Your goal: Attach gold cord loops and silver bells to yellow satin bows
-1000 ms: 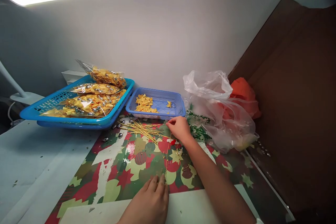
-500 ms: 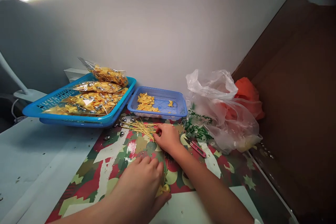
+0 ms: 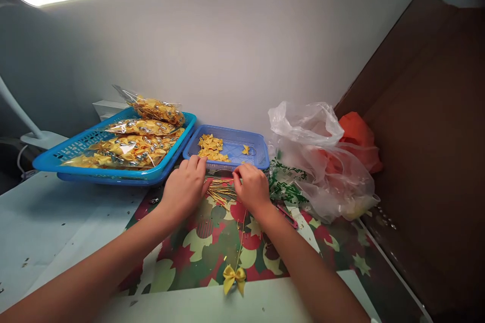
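Observation:
Fingers bent and pinched together, my left hand [image 3: 185,184] is at the left end of the pile of thin gold cords [image 3: 221,193]. Across from it, my right hand [image 3: 252,186] pinches at the pile's right side. A thin gold cord appears stretched between the two hands, just in front of the small basket; the fingertips are partly hidden. Closer to me, a yellow ribbon bow [image 3: 235,278] lies on the table with a gold cord running up from it toward my right wrist. Pink thread snips [image 3: 288,216] lie partly behind my right forearm.
Behind my hands stands a small blue basket [image 3: 265,150] with yellow bows. A larger blue basket [image 3: 49,159] at left holds clear bags of bows and silver bells. Crumpled plastic bags [image 3: 322,176] and a brown board [image 3: 428,136] flank the right side.
My left hand has left the yellow bow and moved forward to the gold cords, uncovering the bow. My right hand has shifted slightly forward and right.

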Available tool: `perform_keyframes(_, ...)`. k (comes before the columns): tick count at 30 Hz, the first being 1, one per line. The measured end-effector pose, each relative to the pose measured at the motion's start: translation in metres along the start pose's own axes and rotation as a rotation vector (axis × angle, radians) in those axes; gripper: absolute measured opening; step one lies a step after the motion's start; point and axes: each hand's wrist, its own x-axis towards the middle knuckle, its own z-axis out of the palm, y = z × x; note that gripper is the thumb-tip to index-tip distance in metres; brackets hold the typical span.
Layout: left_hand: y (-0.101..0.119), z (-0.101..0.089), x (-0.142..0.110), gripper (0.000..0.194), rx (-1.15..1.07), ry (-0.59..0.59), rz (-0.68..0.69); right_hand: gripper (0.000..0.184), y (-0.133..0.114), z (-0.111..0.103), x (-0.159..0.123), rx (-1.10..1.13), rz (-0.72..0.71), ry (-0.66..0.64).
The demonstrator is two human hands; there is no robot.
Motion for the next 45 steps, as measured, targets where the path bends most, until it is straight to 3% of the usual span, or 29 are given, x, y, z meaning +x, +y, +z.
perform_keyframes(4,-0.005,-0.004,-0.001,0.034,-0.269,0.074,0.05,0.016,0.002,-0.02,0.003,0.009,-0.077,0.003)
perform_keyframes(12,-0.009,-0.005,0.005,0.038,-0.72,0.152,-0.003,0.018,-0.007,-0.035,-0.001,0.131,-0.035,-0.015)
perform_keyframes(18,0.0,-0.01,0.003,0.042,-1.052,0.154,-0.102,0.016,-0.018,-0.035,-0.005,0.456,0.137,0.002)
perform_keyframes(22,0.01,-0.014,-0.005,0.029,-1.395,0.223,-0.216,0.004,-0.028,-0.034,-0.006,0.995,0.327,0.09)
perform_keyframes(24,0.014,-0.016,-0.01,0.024,-1.495,0.284,-0.266,0.011,-0.034,-0.034,-0.008,1.227,0.387,0.125)
perform_keyframes(28,0.019,-0.02,-0.016,0.023,-1.616,0.346,-0.348,0.019,-0.047,-0.034,-0.017,1.433,0.429,0.171)
perform_keyframes(32,0.019,-0.021,-0.015,0.028,-1.706,0.359,-0.411,0.021,-0.059,-0.031,-0.025,1.496,0.452,0.203)
perform_keyframes(39,0.023,-0.021,-0.017,0.037,-1.864,0.285,-0.518,0.023,-0.071,-0.017,-0.034,1.407,0.375,0.31)
perform_keyframes(45,0.029,-0.02,-0.022,0.036,-1.894,0.232,-0.505,0.026,-0.072,-0.015,-0.034,1.508,0.342,0.325)
